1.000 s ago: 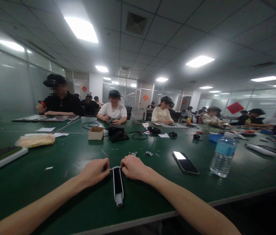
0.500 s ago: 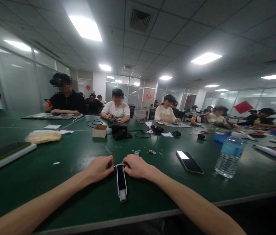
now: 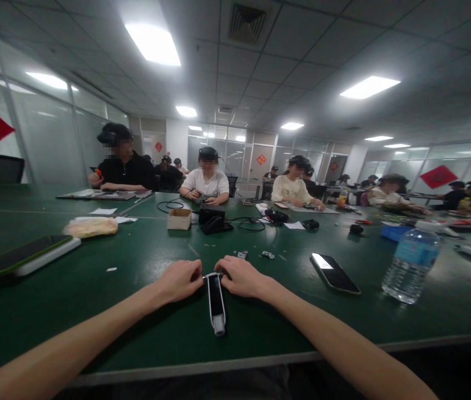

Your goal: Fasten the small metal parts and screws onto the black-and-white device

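A long white housing (image 3: 217,305) with a dark hollow middle lies on the green table in front of me. Its narrow, nozzle-like end points towards me. At the left of its far end, my left hand (image 3: 183,280) is closed in a pinch. My right hand (image 3: 241,276) is curled closed at the right of the same end, its fingertips at the rim. Whatever the fingers pinch there is small and mostly hidden. Just beyond my right hand lie small metal parts (image 3: 267,255).
To the right are a phone (image 3: 335,273) and a water bottle (image 3: 411,264). Beyond my hands stand a small open box (image 3: 179,219) and a black stand (image 3: 213,218) among cables. A green-edged tablet (image 3: 22,253) lies left, near a bag (image 3: 90,226). Several people sit across the table.
My view has turned slightly left, so everything appears farther right. Both hands stay at the far end of the white housing, with little visible change in their grip.
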A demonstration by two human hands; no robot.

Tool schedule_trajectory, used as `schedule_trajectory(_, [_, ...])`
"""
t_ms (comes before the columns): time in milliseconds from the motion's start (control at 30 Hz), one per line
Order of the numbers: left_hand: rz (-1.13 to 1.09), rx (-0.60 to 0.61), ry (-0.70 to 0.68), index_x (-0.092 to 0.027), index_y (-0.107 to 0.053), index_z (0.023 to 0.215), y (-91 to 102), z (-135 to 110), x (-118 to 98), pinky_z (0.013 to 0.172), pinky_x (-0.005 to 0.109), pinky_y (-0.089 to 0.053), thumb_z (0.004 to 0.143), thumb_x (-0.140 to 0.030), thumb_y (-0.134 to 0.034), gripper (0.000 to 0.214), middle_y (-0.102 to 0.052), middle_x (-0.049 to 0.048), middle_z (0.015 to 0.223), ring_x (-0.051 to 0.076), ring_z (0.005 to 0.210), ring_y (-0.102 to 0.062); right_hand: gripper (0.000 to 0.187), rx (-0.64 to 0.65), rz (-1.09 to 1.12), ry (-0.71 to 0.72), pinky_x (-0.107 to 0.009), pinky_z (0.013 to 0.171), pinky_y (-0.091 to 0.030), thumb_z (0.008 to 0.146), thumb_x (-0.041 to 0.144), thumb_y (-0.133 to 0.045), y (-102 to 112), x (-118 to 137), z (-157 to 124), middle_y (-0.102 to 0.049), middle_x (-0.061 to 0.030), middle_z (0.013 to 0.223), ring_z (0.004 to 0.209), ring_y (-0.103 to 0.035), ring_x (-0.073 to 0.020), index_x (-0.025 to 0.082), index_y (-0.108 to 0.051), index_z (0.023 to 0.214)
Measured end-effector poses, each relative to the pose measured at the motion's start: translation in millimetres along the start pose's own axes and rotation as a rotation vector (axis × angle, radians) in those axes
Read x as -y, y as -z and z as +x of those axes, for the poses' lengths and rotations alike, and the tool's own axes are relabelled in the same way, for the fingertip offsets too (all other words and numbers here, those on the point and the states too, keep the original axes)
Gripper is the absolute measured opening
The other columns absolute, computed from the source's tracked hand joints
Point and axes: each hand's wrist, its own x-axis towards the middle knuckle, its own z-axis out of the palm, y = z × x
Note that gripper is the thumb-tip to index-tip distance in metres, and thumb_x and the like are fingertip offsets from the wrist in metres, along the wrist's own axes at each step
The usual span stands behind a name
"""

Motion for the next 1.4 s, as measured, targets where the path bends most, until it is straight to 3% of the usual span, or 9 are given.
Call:
schedule_trajectory(800, [0.026, 0.023, -0.002, -0.019, -0.057, 0.083, -0.1, -1.3, 0.1, 0.06, 0.027, -0.038, 0.085, -0.029, -0.05, 0.013, -0.068, 0.0045, 0.081, 0.02, 0.073, -0.062, 0.026, 0.054, -0.061, -0.008, -0.025, 0.068, -0.038, 0.085, 0.014, -0.051, 7.4, 2.4, -0.8, -0.068, -0.0056, 0.087, 0.08, -0.062, -0.0169, 0.017, -0.063, 0.107])
schedule_trajectory(1400, [-0.031, 0.05, -0.008, -0.019, -0.061, 0.092, -0.2, -1.0, 4.7, 0.065, 0.028, -0.042, 0.09, -0.031, -0.049, 0.017, -0.069, 0.0048, 0.088, 0.02, 0.08, -0.063, 0.028, 0.044, -0.033, -0.025, -0.027, 0.071, -0.043, 0.085, 0.015, -0.049, 6.5, -3.2, -0.6, -0.068, -0.0062, 0.088, 0.081, -0.063, -0.0182, 0.017, -0.062, 0.11])
